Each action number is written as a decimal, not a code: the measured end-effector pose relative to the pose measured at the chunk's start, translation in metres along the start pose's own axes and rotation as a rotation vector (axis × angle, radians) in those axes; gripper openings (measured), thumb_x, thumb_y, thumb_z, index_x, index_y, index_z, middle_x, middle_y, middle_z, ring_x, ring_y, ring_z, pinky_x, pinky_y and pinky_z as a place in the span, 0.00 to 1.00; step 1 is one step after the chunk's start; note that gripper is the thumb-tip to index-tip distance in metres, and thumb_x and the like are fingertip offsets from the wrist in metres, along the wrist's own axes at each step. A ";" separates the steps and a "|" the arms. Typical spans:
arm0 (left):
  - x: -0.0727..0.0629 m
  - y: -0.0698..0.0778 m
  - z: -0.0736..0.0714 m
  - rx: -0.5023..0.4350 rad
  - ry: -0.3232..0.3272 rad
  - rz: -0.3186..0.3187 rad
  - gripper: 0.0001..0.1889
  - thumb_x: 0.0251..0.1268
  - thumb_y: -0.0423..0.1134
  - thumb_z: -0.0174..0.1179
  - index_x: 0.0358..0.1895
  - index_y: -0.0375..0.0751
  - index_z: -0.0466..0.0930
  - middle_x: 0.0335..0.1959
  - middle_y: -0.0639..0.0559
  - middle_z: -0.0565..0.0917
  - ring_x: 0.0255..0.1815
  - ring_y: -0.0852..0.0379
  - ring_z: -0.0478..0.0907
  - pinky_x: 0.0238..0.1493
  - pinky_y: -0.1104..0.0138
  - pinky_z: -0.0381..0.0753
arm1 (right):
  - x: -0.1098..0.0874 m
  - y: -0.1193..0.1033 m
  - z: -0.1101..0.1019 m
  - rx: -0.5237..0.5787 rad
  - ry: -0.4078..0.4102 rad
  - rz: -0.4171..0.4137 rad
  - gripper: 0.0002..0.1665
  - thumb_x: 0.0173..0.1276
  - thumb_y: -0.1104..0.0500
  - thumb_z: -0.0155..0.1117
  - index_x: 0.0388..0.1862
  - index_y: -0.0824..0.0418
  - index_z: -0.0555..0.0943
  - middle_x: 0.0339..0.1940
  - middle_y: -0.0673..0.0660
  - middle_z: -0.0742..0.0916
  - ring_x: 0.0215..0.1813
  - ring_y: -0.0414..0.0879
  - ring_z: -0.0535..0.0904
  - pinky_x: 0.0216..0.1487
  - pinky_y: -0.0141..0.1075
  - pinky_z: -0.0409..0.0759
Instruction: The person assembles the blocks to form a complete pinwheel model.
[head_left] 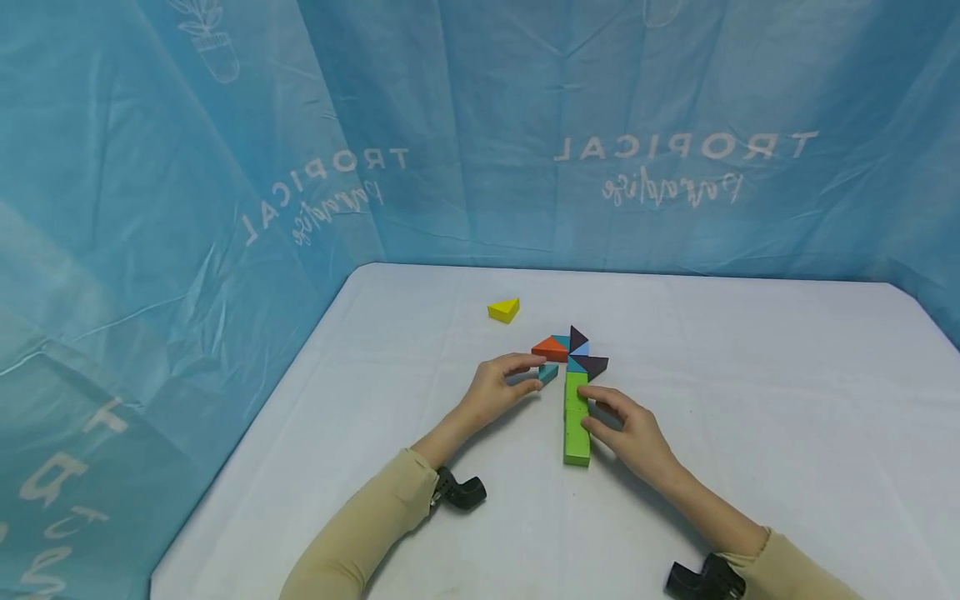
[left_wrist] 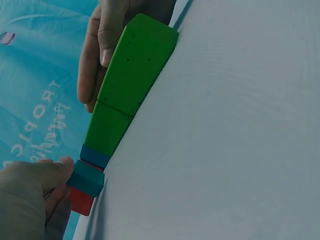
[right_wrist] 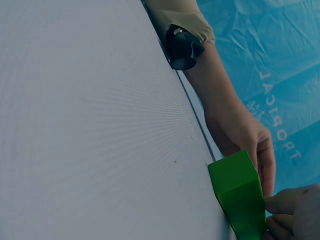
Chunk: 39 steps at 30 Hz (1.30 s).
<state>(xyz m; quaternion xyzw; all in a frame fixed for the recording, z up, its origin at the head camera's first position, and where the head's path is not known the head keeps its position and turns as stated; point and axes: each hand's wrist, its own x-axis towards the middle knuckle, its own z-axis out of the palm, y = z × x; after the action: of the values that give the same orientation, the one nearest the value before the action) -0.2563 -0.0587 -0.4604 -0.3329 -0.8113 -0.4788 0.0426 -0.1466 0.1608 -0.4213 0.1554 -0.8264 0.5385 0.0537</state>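
Observation:
My left hand (head_left: 497,387) pinches a teal triangular block (head_left: 549,372) between thumb and fingers, just left of a pinwheel of triangular blocks. That pinwheel has an orange-red block (head_left: 551,350), dark blocks (head_left: 592,365) and blue ones (head_left: 581,348). Below it two green blocks (head_left: 577,433) lie end to end in a straight column. My right hand (head_left: 636,433) rests its thumb and index fingertip against the right side of the green blocks. In the left wrist view the teal block (left_wrist: 87,179) is beside a red block (left_wrist: 81,201), partly behind it.
A yellow triangular block (head_left: 503,310) lies apart, behind and left of the pinwheel. White cloth covers the table (head_left: 750,375). Blue printed curtains (head_left: 480,125) stand along its back and left edges. A black wrist camera (head_left: 465,493) sits at the left sleeve.

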 end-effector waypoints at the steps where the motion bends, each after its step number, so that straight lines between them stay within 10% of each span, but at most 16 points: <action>1: 0.000 0.000 0.000 0.002 -0.001 0.008 0.19 0.56 0.34 0.67 0.53 0.41 0.81 0.51 0.51 0.82 0.53 0.59 0.77 0.53 0.70 0.75 | 0.000 0.000 0.000 0.001 -0.001 0.003 0.23 0.62 0.73 0.62 0.57 0.74 0.74 0.57 0.68 0.78 0.61 0.61 0.71 0.61 0.48 0.69; 39: 0.027 -0.007 0.012 0.066 0.024 0.060 0.16 0.56 0.31 0.66 0.50 0.39 0.82 0.47 0.50 0.83 0.45 0.59 0.81 0.48 0.72 0.77 | 0.000 0.002 -0.001 0.026 -0.004 -0.012 0.23 0.62 0.73 0.62 0.57 0.74 0.73 0.57 0.69 0.77 0.62 0.63 0.70 0.61 0.50 0.69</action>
<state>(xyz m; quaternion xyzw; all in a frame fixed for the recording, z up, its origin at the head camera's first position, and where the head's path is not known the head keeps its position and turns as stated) -0.2780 -0.0378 -0.4619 -0.3495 -0.8159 -0.4541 0.0776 -0.1473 0.1624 -0.4230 0.1623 -0.8185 0.5486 0.0532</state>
